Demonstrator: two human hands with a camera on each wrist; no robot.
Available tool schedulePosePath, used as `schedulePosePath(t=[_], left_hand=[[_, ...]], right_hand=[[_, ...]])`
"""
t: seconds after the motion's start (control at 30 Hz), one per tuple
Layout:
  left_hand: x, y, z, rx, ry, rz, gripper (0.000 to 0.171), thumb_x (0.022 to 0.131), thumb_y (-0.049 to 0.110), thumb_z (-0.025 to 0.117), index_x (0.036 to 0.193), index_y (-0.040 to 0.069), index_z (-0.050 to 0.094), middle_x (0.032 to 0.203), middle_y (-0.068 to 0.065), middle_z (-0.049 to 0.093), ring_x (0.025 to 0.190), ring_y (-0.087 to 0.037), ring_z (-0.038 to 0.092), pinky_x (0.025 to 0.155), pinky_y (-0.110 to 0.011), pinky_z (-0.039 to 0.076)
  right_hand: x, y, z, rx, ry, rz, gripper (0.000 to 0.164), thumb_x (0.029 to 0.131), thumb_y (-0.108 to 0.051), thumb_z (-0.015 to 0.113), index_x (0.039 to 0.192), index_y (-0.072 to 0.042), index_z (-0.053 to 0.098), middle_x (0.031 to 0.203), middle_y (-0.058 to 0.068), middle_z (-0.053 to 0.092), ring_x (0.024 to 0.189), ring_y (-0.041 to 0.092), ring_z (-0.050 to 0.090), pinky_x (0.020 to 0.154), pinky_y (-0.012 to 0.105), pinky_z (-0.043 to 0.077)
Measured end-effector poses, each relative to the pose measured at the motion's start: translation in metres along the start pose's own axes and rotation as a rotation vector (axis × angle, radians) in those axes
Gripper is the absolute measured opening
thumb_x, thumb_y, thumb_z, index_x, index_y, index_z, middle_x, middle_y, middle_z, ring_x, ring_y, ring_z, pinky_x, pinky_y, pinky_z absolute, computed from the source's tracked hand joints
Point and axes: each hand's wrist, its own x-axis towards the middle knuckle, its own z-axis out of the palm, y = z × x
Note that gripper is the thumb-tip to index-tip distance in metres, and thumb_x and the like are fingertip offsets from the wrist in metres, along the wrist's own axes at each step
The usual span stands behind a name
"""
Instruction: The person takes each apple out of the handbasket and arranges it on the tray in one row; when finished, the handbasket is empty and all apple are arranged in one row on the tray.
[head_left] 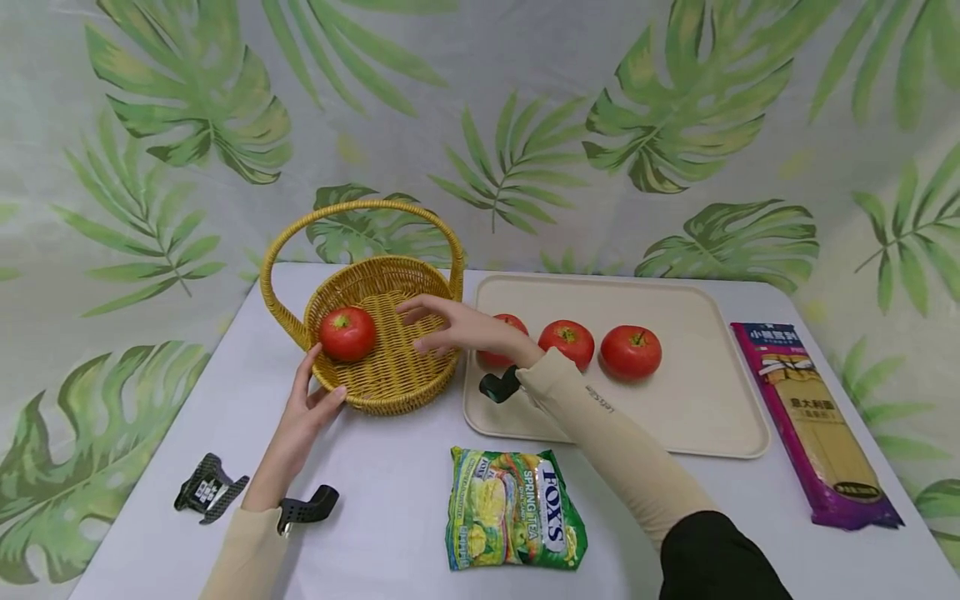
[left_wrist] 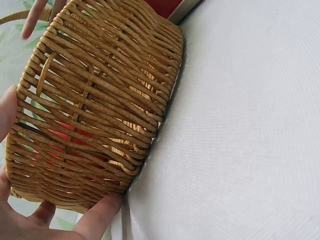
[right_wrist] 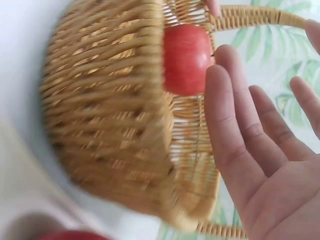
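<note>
A round woven basket (head_left: 397, 406) with a tall arched handle stands at the left of the table, one red tomato (head_left: 347, 333) inside it against the left wall. My left hand (head_left: 306, 412) holds the basket at its near left side; the left wrist view has the thumb at the rim and fingers (left_wrist: 102, 215) along the woven wall (left_wrist: 95, 100). Over the basket's right part hovers my right hand (head_left: 468, 325), holding nothing, its fingers (right_wrist: 225, 120) loosely extended toward the tomato (right_wrist: 187, 60) in the right wrist view.
A beige tray (head_left: 697, 400) right of the basket bears three tomatoes (head_left: 631, 352), one partly hidden behind my right wrist. In front lies a green FOX'S candy bag (head_left: 516, 510). A purple noodle pack (head_left: 817, 425) lies far right, a small black object (head_left: 210, 489) at left.
</note>
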Motion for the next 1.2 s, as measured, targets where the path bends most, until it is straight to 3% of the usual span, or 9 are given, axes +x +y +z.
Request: schedulePosePath(t=[0.17, 0.3, 0.5, 0.67, 1.03, 1.2], left_hand=[[0.0, 0.0, 0.0, -0.001, -0.001, 0.003, 0.077, 0.099, 0.014, 0.054, 0.154, 0.032, 0.004, 0.158, -0.001, -0.012, 0.139, -0.039, 0.017, 0.101, -0.027, 0.037], [0.0, 0.0, 0.0, 0.004, -0.002, 0.003, 0.076, 0.099, 0.014, 0.054, 0.154, 0.032, 0.004, 0.158, -0.002, -0.013, 0.139, -0.039, 0.017, 0.099, -0.025, 0.038], [-0.001, -0.001, -0.001, -0.007, -0.004, 0.002, 0.076, 0.099, 0.015, 0.053, 0.154, 0.031, 0.005, 0.157, -0.004, -0.013, 0.138, -0.04, 0.017, 0.096, -0.02, 0.04], [0.0, -0.001, -0.001, -0.014, -0.007, 0.014, 0.076, 0.099, 0.015, 0.054, 0.154, 0.03, 0.005, 0.157, -0.004, -0.014, 0.138, -0.041, 0.017, 0.093, -0.018, 0.041], [0.002, -0.003, 0.0, 0.005, -0.008, 0.016, 0.074, 0.099, 0.014, 0.052, 0.154, 0.031, 0.006, 0.158, -0.001, -0.011, 0.138, -0.04, 0.018, 0.105, -0.04, 0.033], [0.0, -0.001, -0.001, 0.0, -0.005, 0.01, 0.074, 0.099, 0.013, 0.052, 0.154, 0.03, 0.005, 0.158, -0.003, -0.011, 0.138, -0.04, 0.018, 0.104, -0.037, 0.034]], right_hand=[[0.027, -0.006, 0.008, 0.009, 0.018, 0.015, 0.056, 0.094, -0.014, 0.06, 0.145, -0.016, 0.036, 0.14, 0.015, 0.04, 0.097, 0.025, 0.063, 0.081, 0.044, 0.053], [0.045, -0.008, 0.011, 0.02, 0.028, 0.056, 0.06, 0.094, -0.013, 0.06, 0.147, -0.016, 0.033, 0.143, 0.017, 0.035, 0.094, 0.03, 0.064, 0.076, 0.038, 0.055], [0.07, -0.007, 0.019, 0.045, 0.009, 0.15, 0.068, 0.093, -0.015, 0.063, 0.15, -0.019, 0.027, 0.15, 0.018, 0.024, 0.101, 0.046, 0.059, 0.083, 0.049, 0.052], [0.086, 0.001, 0.028, 0.083, 0.031, 0.22, 0.072, 0.092, -0.015, 0.063, 0.152, -0.022, 0.024, 0.153, 0.019, 0.016, 0.101, 0.049, 0.058, 0.087, 0.056, 0.048], [0.1, 0.01, 0.054, 0.231, 0.103, 0.349, 0.076, 0.091, -0.019, 0.063, 0.153, -0.026, 0.019, 0.149, 0.016, 0.026, 0.097, 0.049, 0.06, 0.084, 0.053, 0.05], [0.104, 0.012, 0.062, 0.245, 0.169, 0.399, 0.075, 0.09, -0.021, 0.065, 0.151, -0.027, 0.023, 0.145, 0.017, 0.032, 0.092, 0.047, 0.062, 0.079, 0.05, 0.053]])
